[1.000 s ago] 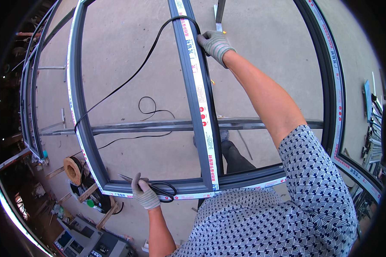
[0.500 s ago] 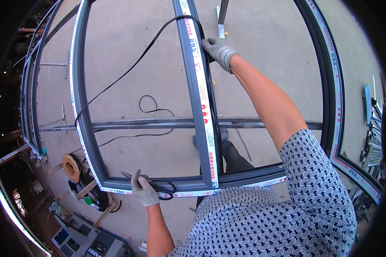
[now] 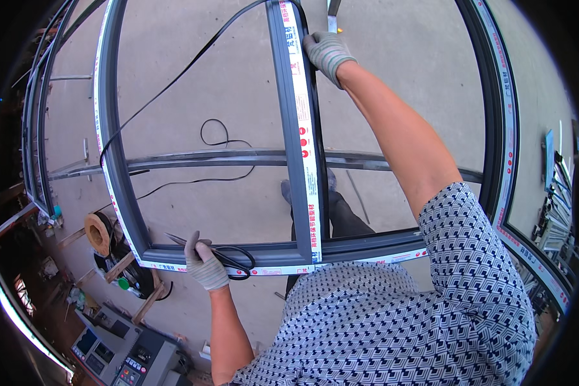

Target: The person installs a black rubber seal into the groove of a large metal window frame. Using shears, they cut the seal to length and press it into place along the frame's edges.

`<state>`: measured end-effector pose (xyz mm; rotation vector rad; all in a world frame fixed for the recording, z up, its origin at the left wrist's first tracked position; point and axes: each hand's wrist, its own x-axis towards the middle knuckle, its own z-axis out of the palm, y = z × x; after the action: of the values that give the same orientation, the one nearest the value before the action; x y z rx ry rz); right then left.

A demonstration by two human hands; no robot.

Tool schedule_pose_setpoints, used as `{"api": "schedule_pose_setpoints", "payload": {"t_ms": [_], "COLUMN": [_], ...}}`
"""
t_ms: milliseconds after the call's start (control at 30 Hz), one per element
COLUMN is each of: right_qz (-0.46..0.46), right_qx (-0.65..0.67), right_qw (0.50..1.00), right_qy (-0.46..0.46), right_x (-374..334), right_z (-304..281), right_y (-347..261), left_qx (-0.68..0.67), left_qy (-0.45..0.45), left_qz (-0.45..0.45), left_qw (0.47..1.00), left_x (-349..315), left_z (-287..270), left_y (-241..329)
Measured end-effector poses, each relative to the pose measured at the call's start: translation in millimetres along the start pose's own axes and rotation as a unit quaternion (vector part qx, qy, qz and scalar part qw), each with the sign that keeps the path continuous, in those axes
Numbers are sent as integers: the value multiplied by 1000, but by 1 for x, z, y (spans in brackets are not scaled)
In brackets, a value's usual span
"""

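Against the earlier frame, the right hand point(image 3: 329, 55) now sits slightly nearer the person along the middle bar point(image 3: 295, 119), and the whole scene lies higher in the view; the left hand point(image 3: 206, 262) has the same hold as before. From the left, a round reel point(image 3: 98, 233) with a pale, hollow core stands near some timber pieces, with a grey machine point(image 3: 149, 360) below it. Next comes the grey window frame point(image 3: 109, 96), labelled strips along its face. A black strip point(image 3: 206, 49) starts at the frame's left side, rises in a curve across the opening and passes over the top of the middle bar. The left hand, gloved, is at the near edge of the frame, its fingers closed around scissors point(image 3: 176, 239); the blades point left and the handle loops show to the right of the palm. The right hand, also gloved, is at the upper part of the middle bar, fingers partly curled, the tips against the bar's right edge, where the black strip comes down. Whether it pinches the strip or only presses it, I cannot tell. At far right, long thin metal lengths point(image 3: 560, 215) lie in a pile.
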<state>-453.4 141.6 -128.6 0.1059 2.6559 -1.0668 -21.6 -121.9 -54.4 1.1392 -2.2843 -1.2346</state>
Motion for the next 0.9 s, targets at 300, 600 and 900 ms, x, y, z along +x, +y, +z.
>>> {"api": "schedule_pose_setpoints", "payload": {"t_ms": [300,600,900], "right_qz": [39,68,61], "right_qx": [139,197,139], "right_qw": [989,975,987], "right_qy": [-35,-69,-57], "right_x": [0,-23,-35], "right_z": [14,11,11], "right_y": [21,16,18], "left_qx": [-12,-16,-8], "left_qy": [-2,2,9], "left_qz": [-12,-17,1], "left_qw": [1000,1000,1000], "left_x": [3,3,3], "left_z": [0,-1,1], "left_y": [-1,0,-5]}}
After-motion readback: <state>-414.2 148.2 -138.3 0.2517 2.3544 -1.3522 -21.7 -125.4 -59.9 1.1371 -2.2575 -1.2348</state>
